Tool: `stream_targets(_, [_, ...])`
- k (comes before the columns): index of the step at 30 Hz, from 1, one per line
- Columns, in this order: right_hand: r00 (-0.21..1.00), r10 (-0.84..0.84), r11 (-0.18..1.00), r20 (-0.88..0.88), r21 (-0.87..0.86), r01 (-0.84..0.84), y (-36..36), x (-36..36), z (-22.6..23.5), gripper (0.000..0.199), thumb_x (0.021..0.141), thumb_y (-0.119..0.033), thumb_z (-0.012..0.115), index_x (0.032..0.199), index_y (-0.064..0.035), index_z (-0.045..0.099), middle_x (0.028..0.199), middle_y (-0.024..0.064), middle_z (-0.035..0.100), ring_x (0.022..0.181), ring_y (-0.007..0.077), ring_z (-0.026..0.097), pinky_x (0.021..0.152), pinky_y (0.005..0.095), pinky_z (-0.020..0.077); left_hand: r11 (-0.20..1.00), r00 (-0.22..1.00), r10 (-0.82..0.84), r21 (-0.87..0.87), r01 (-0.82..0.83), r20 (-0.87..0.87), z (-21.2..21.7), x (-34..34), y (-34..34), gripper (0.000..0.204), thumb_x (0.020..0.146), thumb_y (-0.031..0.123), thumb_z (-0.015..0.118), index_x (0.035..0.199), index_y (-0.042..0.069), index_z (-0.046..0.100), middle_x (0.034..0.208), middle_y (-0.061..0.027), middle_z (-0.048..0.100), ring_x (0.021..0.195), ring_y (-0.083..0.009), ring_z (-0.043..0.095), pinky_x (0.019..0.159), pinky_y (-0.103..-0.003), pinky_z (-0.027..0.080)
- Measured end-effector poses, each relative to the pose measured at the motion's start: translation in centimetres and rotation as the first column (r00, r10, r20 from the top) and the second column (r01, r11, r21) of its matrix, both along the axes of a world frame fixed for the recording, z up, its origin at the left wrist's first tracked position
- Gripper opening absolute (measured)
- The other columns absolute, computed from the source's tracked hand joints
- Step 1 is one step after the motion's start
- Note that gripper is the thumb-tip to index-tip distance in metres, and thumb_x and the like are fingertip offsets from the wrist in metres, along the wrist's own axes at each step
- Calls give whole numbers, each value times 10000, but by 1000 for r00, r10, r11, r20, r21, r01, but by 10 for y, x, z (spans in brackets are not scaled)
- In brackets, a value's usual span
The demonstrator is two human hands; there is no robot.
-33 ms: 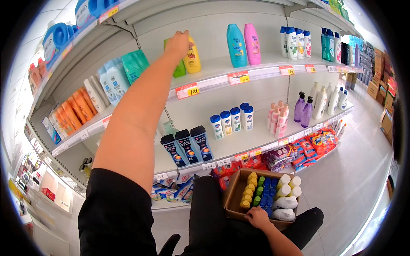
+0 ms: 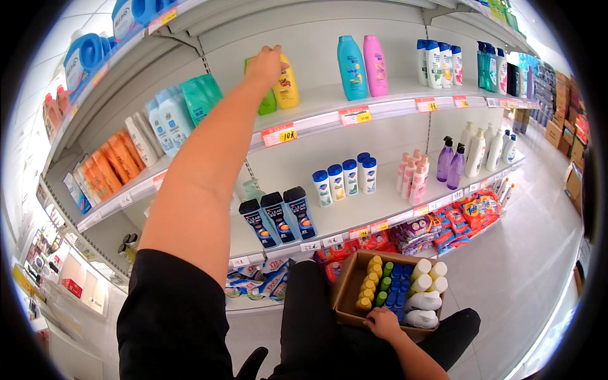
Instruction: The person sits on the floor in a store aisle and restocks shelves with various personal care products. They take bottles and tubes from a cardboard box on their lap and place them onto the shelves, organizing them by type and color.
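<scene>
Left hand point(image 2: 266, 63) was up on the yellow bottle point(image 2: 287, 85), grip hidden; right hand point(image 2: 383, 323) gripped the cardboard box point(image 2: 347, 285) edge, fingers partly covered.

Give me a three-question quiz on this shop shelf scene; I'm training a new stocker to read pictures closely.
1. True or false: the left hand is on the yellow bottle on the upper shelf.
2. What does the right hand touch?
A. a purple pump bottle
B. the cardboard box
C. a price tag
3. Fill in: right beside the yellow bottle stands a ____ bottle.

Key:
1. True; the fingers rest on its top.
2. B; the hand is at the box's near edge, and whether it grips cannot be told.
3. green
</scene>
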State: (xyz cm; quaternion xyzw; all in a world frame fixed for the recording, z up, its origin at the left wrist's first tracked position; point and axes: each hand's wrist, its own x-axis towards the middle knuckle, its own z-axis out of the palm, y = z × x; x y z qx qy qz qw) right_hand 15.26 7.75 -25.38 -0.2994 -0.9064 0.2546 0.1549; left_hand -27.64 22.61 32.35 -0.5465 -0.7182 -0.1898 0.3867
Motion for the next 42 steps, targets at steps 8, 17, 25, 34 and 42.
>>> stream_targets(8, [1000, -18, 1000, 11, 23, 17, 2, 1, -11, 187, 836, -280, 733, 838, -94, 718, 902, 116, 670, 917, 344, 637, 763, 468, 537, 862, 855, -444, 132, 489, -268, -59, 74, -10, 336, 935, 204, 649, 1250, 96, 601, 1279, -132, 612, 1068, -363, 649, 864, -459, 550])
stream_targets(17, [1000, -10, 1000, -8, -19, 10, 3, -1, 7, 200, 856, -278, 717, 849, -78, 714, 908, 90, 651, 925, 320, 634, 796, 445, 531, 313, 544, -788, -572, 758, 290, -325, 189, -93, 278, 870, 171, 697, 1121, 73, 627, 1070, -126, 625, 984, -330, 640, 840, -428, 527])
stream_targets(25, [999, -33, 999, -10, 25, 34, 1, 1, -5, 232, 873, -313, 713, 852, -82, 720, 906, 83, 657, 918, 302, 638, 786, 425, 538, 179, 703, -446, -714, 676, 554, -542, 211, -144, 396, 828, 276, 750, 1133, 77, 593, 1107, -136, 629, 1059, -352, 639, 833, -469, 546])
stream_targets(34, [1000, 0, 999, -19, 35, 1, 3, -4, -20, 223, 860, -298, 716, 817, -79, 710, 886, 114, 664, 897, 342, 638, 773, 460, 529, 254, 736, -411, -707, 660, 538, -541, 199, -154, 325, 821, 322, 725, 974, 51, 633, 950, -143, 682, 947, -361, 667, 784, -487, 548])
stream_targets(42, [1000, 6, 1000, -27, 26, -6, 4, -4, -13, 250, 862, -315, 728, 841, -67, 737, 901, 122, 687, 911, 340, 652, 786, 455, 540, 442, 787, -271, -654, 614, 555, -321, 171, -145, 376, 859, 431, 734, 1012, 93, 670, 937, -165, 707, 906, -359, 690, 771, -462, 532])
